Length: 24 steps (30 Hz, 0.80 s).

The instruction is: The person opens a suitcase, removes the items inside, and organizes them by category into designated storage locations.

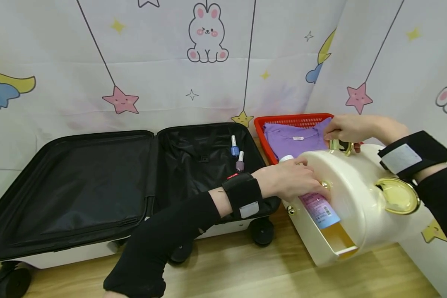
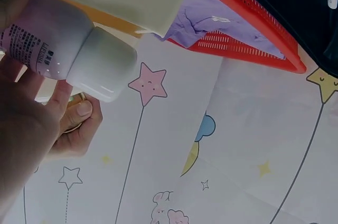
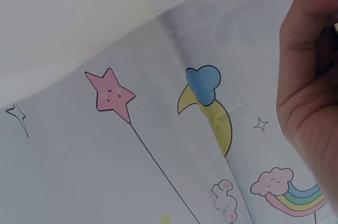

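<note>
My left hand (image 1: pixel 292 180) holds a pink-purple bottle (image 1: pixel 320 210) with a white cap over the pulled-out lower drawer (image 1: pixel 307 236) of a cream storage box. In the left wrist view, fingers and thumb curl round the bottle (image 2: pixel 58 34), and printing shows on its side. On top of the cream box (image 1: pixel 352 178), my right hand (image 1: pixel 352 127) grips the gold handle (image 1: pixel 340 145). The box is tilted. A gold knob (image 1: pixel 291 210) sits on the drawer front, and another gold knob (image 1: pixel 325 185) shows beside the left hand.
An open black-lined suitcase (image 1: pixel 97 186) lies on the wooden floor (image 1: pixel 227 269). In its right half are a blue nail polish bottle (image 1: pixel 234 151) and a mauve one (image 1: pixel 240 165). Behind the box stands a red basket (image 1: pixel 260 128) with a folded purple garment (image 1: pixel 283 136).
</note>
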Tool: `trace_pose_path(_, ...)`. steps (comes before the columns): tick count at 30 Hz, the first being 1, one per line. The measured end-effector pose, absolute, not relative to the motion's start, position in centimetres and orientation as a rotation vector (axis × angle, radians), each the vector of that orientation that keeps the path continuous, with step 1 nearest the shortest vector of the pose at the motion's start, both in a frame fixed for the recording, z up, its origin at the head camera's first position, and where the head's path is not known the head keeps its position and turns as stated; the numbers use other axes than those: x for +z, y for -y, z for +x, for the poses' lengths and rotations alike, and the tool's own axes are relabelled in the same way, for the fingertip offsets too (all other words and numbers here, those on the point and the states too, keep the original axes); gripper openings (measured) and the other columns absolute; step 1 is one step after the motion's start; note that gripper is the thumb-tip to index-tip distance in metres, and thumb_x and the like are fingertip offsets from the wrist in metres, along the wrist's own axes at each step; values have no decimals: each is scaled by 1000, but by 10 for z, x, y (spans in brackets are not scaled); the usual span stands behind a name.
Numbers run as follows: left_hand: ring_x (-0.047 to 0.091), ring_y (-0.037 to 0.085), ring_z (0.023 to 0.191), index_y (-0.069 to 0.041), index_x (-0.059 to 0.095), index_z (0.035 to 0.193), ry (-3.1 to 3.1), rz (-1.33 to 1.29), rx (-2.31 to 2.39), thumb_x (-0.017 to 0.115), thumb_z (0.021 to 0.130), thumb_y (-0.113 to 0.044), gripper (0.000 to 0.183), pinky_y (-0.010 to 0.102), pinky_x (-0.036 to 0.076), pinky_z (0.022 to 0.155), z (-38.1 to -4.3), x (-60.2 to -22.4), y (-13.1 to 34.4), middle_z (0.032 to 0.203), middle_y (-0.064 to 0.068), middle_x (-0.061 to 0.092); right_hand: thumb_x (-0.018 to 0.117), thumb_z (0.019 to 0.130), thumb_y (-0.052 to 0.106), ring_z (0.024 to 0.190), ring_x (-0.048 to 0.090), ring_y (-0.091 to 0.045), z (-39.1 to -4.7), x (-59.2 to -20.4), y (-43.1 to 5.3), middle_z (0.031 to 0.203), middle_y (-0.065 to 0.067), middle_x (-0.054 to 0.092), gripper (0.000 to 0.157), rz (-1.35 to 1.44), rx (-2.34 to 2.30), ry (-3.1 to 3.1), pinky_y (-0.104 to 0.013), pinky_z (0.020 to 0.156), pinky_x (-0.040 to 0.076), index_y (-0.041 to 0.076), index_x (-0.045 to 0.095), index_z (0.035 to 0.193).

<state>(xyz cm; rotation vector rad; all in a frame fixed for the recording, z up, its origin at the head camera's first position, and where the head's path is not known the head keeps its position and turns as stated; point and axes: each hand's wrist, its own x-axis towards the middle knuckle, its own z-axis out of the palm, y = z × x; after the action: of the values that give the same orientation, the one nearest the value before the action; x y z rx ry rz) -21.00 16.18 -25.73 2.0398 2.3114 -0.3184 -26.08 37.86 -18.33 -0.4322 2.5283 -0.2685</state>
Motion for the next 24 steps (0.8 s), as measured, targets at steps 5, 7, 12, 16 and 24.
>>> trace_pose_path(5, 49, 7, 133, -43, 50, 141, -2265, 1978, -277, 76, 88, -28, 61, 39, 28, 114, -210, -253, -161, 142, -14, 57, 46, 104, 5, 46, 59, -15, -260, -184, -377, 63, 4, 40, 26, -473, -281, -2526, -30, 49, 54, 5, 64, 86)
trace_pose_path(7, 48, 8, 132, -42, 51, 141, -2226, 1955, -271, 76, 88, -26, 61, 39, 31, 111, -210, -251, -164, 141, -15, 57, 47, 104, 4, 46, 57, -12, -259, -184, -377, 63, 5, 38, 26, -505, -272, -2533, -28, 49, 53, 6, 65, 86)
trace_pose_path(12, 46, 8, 119, -36, 57, 138, -2091, 1830, -285, 72, 87, -10, 59, 29, 40, 97, -209, -244, -174, 133, -11, 58, 50, 102, 2, 45, 53, -5, -258, -187, -380, 63, 7, 36, 26, -604, -238, -2564, -24, 51, 49, 9, 65, 83)
trace_pose_path(16, 46, 7, 111, -32, 62, 132, -2046, 1700, -353, 71, 83, 5, 62, 21, 49, 84, -203, -243, -173, 128, -8, 57, 51, 103, 5, 47, 53, -4, -257, -188, -382, 64, 8, 37, 25, -610, -228, -2578, -24, 52, 50, 10, 64, 81)
trace_pose_path(24, 64, 13, 116, -32, 58, 127, -2221, 2167, -539, 66, 91, -18, 39, 28, 51, 93, -185, -270, -149, 127, -12, 65, 51, 103, 6, 52, 52, -2, -255, -190, -383, 70, 6, 45, 24, -626, -214, -2594, -25, 53, 52, 11, 64, 83)
